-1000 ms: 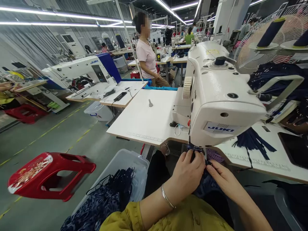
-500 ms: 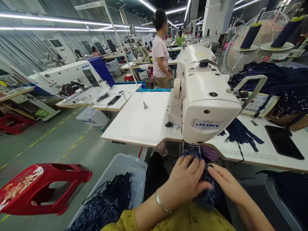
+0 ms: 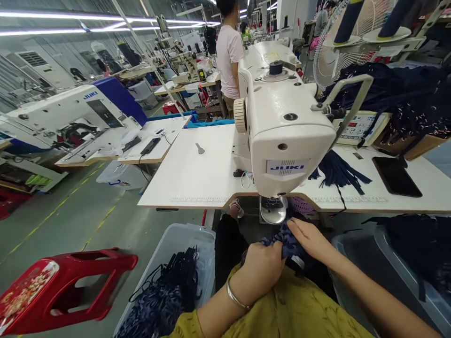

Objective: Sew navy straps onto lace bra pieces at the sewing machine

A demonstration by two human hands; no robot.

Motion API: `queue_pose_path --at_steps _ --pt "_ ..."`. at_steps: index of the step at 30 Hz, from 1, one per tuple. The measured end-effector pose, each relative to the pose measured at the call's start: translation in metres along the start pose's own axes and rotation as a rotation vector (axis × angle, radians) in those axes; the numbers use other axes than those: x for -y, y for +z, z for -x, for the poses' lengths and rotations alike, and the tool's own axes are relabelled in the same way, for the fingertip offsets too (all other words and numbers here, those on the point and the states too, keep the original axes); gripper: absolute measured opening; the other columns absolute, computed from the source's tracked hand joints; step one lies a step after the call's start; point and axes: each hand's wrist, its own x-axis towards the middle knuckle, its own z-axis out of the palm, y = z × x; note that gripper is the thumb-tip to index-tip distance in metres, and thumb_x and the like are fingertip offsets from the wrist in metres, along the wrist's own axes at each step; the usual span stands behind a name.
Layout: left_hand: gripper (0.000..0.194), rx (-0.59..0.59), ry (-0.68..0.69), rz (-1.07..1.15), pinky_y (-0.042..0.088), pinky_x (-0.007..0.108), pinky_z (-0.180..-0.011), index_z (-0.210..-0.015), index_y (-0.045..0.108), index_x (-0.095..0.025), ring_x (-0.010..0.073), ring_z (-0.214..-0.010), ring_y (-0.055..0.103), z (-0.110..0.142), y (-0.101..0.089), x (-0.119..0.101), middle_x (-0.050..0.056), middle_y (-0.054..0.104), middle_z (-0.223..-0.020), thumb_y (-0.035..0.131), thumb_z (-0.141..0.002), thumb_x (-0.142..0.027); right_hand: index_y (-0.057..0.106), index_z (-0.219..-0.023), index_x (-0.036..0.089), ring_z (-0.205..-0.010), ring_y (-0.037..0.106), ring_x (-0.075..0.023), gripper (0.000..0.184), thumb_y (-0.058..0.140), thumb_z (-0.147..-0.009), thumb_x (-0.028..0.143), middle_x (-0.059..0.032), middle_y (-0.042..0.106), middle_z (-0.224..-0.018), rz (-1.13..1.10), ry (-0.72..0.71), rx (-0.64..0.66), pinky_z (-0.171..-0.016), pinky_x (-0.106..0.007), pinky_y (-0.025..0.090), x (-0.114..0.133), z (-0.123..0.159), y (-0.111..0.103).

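Blue JUKI lettering (image 3: 287,167), twice

Three o'clock of centre: glossy white rounded sewing machine (image 3: 292,134); ten o'clock: long white-and-blue sewing machine (image 3: 68,106).

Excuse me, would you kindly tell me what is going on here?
A person in a mustard-yellow top is at a white JUKI sewing machine. The left hand has patterned dark-blue fabric bunched in its grip, and the right hand holds the same piece near its upper edge. The fabric is just in front of the machine's shiny, rounded metal plate. More patterned dark-blue pieces lie in a translucent plastic bin to the left.
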Motion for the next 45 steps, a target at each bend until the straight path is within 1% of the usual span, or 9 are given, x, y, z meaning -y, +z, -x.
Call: queue_pose_path --at_steps 3,7,10,12,14,16,18,26,45 --pt "0.018 -0.027 0.034 0.062 0.054 0.032 -0.057 -0.084 0.059 -0.016 0.0213 -0.060 0.067 0.005 -0.011 -0.001 0.004 0.067 -0.068 0.056 -0.091 -0.033 0.058 -0.069 0.021 -0.063 0.059 -0.0200 0.047 0.036 -0.095 0.053 -0.0048 0.062 -0.067 0.283 -0.120 0.033 -0.059 -0.029 0.044 -0.009 -0.012 -0.007" --pt "0.048 -0.312 0.097 0.381 0.051 0.039 -0.091 -0.117 0.052 -0.014 0.0255 -0.109 0.061 0.008 -0.039 0.009 0.015 0.064 -0.116 0.062 -0.085 -0.049 0.068 -0.082 0.022 -0.076 0.063 -0.0189 0.038 0.042 -0.097 0.046 -0.0048 0.069 -0.078 0.300 -0.405 0.250 -0.068 -0.028 0.046 0.014 -0.010 -0.026" --pt "0.036 -0.264 0.085 0.633 0.053 0.026 -0.074 -0.116 0.051 -0.018 0.0153 -0.084 0.066 0.003 -0.051 0.023 0.004 0.069 -0.094 0.057 -0.090 -0.042 0.070 -0.096 0.026 -0.080 0.063 -0.0170 0.030 0.045 -0.097 0.042 -0.0029 0.070 -0.082 0.138 -0.568 0.336 -0.072 -0.028 0.046 0.042 -0.009 -0.034" --pt "0.023 -0.302 -0.063 0.625 0.048 0.022 -0.056 -0.108 0.054 -0.020 0.0115 -0.061 0.061 -0.004 -0.051 0.033 -0.003 0.065 -0.072 0.050 -0.095 -0.038 0.069 -0.093 0.026 -0.079 0.063 -0.0180 0.026 0.051 -0.093 0.045 -0.0030 0.070 -0.082 0.126 -0.446 0.138 -0.071 -0.029 0.045 0.052 -0.016 -0.031" --pt "0.021 -0.484 -0.190 0.426 0.050 0.025 -0.061 -0.107 0.056 -0.019 0.0143 -0.069 0.064 -0.012 -0.045 0.039 0.001 0.067 -0.079 0.047 -0.097 -0.034 0.065 -0.087 0.025 -0.074 0.061 -0.0186 0.025 0.057 -0.088 0.048 -0.0021 0.068 -0.078 0.154 -0.219 -0.078 -0.066 -0.029 0.044 0.052 -0.027 -0.024" --pt "0.021 -0.640 -0.137 0.181 0.051 0.034 -0.085 -0.112 0.058 -0.019 0.0193 -0.096 0.064 -0.019 -0.039 0.041 0.009 0.067 -0.105 0.048 -0.096 -0.028 0.057 -0.087 0.024 -0.062 0.057 -0.0172 0.027 0.060 -0.084 0.050 0.0013 0.061 -0.068 0.156 -0.029 -0.187 -0.057 -0.028 0.040 0.046 -0.037 -0.017" --pt "0.026 -0.657 0.019 0.039 0.041 0.039 -0.103 -0.120 0.057 -0.020 0.0197 -0.116 0.057 -0.022 -0.034 0.039 0.009 0.064 -0.121 0.049 -0.096 -0.023 0.051 -0.086 0.024 -0.053 0.051 -0.0150 0.027 0.059 -0.083 0.050 0.0048 0.053 -0.061 0.115 0.051 -0.199 -0.052 -0.027 0.037 0.038 -0.044 -0.013" --pt "0.032 -0.554 0.001 -0.105 0.034 0.041 -0.103 -0.129 0.053 -0.024 0.0181 -0.122 0.054 -0.025 -0.028 0.027 0.003 0.064 -0.126 0.045 -0.098 -0.026 0.041 -0.093 0.025 -0.070 0.053 -0.0165 0.016 0.045 -0.093 0.040 0.0026 0.051 -0.074 -0.254 -0.031 -0.120 -0.065 -0.028 0.044 0.018 -0.049 -0.017" --pt "0.034 -0.529 -0.094 -0.220 0.037 0.042 -0.093 -0.131 0.052 -0.021 0.0213 -0.120 0.054 -0.035 -0.028 0.017 0.005 0.064 -0.122 0.041 -0.100 -0.026 0.040 -0.090 0.024 -0.068 0.052 -0.0163 0.013 0.047 -0.089 0.034 0.0024 0.049 -0.076 -0.071 0.004 -0.182 -0.063 -0.029 0.040 0.022 -0.058 -0.019"
